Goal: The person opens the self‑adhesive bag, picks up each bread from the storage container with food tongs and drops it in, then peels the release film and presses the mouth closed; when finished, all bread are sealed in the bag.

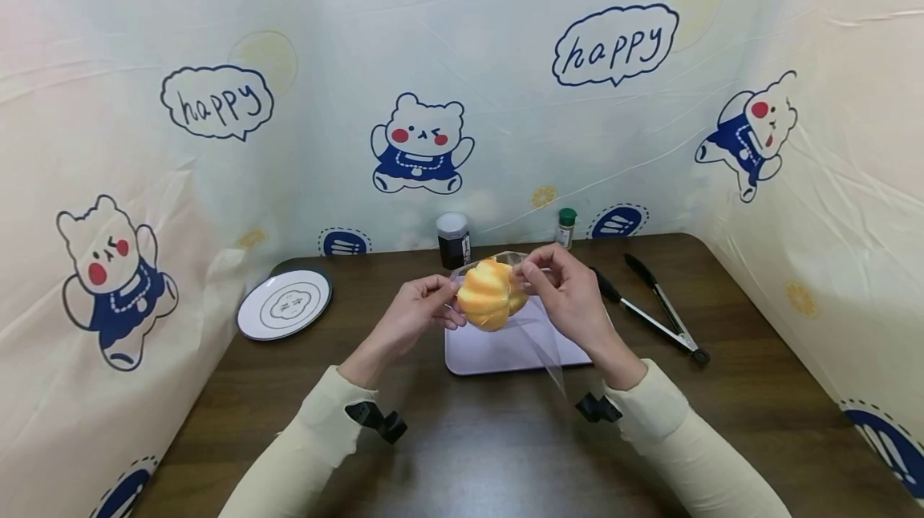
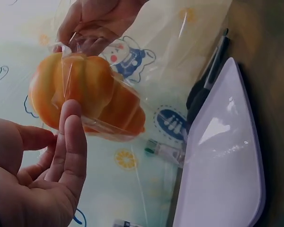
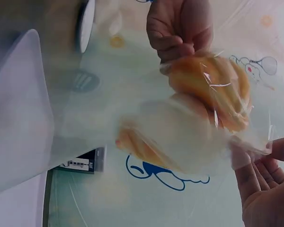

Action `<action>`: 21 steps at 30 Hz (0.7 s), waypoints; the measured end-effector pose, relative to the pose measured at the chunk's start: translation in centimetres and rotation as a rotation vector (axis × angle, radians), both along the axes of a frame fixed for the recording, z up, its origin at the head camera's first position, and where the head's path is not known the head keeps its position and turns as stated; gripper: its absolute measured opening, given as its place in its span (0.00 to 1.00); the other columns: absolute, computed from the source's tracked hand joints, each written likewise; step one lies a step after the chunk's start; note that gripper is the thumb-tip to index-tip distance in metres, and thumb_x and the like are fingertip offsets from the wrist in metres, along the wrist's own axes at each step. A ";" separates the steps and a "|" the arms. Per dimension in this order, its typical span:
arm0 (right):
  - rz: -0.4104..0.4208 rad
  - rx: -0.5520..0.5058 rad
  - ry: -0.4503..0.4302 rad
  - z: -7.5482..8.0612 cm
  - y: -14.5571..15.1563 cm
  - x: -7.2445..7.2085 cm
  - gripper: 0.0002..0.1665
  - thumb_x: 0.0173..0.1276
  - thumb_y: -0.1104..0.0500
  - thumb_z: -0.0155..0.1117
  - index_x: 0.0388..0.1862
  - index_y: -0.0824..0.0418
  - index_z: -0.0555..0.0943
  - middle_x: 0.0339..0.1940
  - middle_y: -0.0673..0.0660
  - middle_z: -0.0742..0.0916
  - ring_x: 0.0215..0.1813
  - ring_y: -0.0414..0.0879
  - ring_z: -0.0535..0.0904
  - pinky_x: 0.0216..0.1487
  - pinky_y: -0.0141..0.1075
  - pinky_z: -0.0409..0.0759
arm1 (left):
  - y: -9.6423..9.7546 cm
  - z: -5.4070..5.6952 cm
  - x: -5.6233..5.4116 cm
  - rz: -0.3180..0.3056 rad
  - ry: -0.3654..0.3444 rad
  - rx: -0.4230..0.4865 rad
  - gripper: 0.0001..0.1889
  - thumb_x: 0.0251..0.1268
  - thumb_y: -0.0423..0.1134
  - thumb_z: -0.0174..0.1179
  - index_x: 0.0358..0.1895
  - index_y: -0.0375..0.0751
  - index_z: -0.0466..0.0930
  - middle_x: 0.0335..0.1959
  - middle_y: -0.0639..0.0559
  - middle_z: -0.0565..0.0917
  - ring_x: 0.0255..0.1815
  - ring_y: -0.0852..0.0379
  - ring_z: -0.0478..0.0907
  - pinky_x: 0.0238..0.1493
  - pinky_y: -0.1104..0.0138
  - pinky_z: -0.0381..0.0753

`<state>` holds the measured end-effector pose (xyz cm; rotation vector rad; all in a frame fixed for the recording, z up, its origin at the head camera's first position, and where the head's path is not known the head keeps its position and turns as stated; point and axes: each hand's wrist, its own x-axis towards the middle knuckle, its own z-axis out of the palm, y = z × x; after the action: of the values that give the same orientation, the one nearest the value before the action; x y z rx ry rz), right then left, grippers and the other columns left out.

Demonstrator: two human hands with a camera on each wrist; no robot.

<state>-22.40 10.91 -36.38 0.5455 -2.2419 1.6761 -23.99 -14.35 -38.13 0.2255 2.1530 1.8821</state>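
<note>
A golden, ridged bread roll (image 1: 493, 293), croissant-like in shape, sits inside a clear plastic bag (image 1: 543, 346). Both hands hold it up over a pale purple tray (image 1: 484, 356). On the bag's left side, my left hand (image 1: 419, 305) pinches the plastic between thumb and finger; its other fingers lie against the roll, as the left wrist view shows. My right hand (image 1: 572, 289) pinches the bag's edge at the right, with thin film (image 3: 248, 144) stretched from its fingertips. Loose plastic hangs below the right hand and blurs part of the roll in the right wrist view.
Black-handled metal tongs (image 1: 660, 313) lie right of the tray. Behind it stand a dark jar with a white lid (image 1: 453, 241) and a small green-capped shaker (image 1: 566, 228). A white plate (image 1: 253, 313) with a drawn face is at the left. Printed cloth encloses the table.
</note>
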 end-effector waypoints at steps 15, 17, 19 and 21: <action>0.000 0.042 -0.159 -0.5 1.1 -1.2 0.12 0.77 0.51 0.58 0.47 0.60 0.76 0.45 0.62 0.87 0.39 0.53 0.89 0.32 0.38 0.87 | 0.3 1.1 0.7 0.060 0.064 0.049 0.14 0.80 0.41 0.42 0.37 0.42 0.75 0.54 0.43 0.85 0.49 0.55 0.82 0.52 0.52 0.85; 0.002 0.063 -0.171 -0.5 1.1 -1.2 0.12 0.77 0.51 0.57 0.47 0.59 0.76 0.45 0.62 0.87 0.38 0.52 0.89 0.32 0.38 0.87 | 0.3 1.1 0.7 0.066 0.056 0.066 0.14 0.81 0.41 0.42 0.36 0.44 0.74 0.54 0.44 0.85 0.50 0.55 0.82 0.50 0.54 0.86; 0.008 0.079 -0.180 -0.6 1.1 -1.2 0.13 0.77 0.50 0.57 0.47 0.58 0.76 0.46 0.61 0.88 0.38 0.51 0.89 0.32 0.39 0.87 | 0.4 1.1 0.8 0.073 0.055 0.081 0.13 0.81 0.42 0.42 0.36 0.45 0.74 0.53 0.44 0.86 0.50 0.55 0.82 0.50 0.53 0.86; 0.018 0.095 -0.185 -0.5 1.2 -1.2 0.14 0.77 0.49 0.56 0.49 0.57 0.76 0.47 0.61 0.88 0.38 0.52 0.88 0.32 0.39 0.87 | 0.4 1.1 0.8 0.084 0.052 0.096 0.14 0.81 0.43 0.42 0.35 0.46 0.73 0.52 0.45 0.87 0.49 0.55 0.83 0.50 0.54 0.86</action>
<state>-23.58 12.08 -36.90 0.4501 -2.4639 1.6982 -23.23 -13.91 -37.01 0.2088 2.1390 2.0509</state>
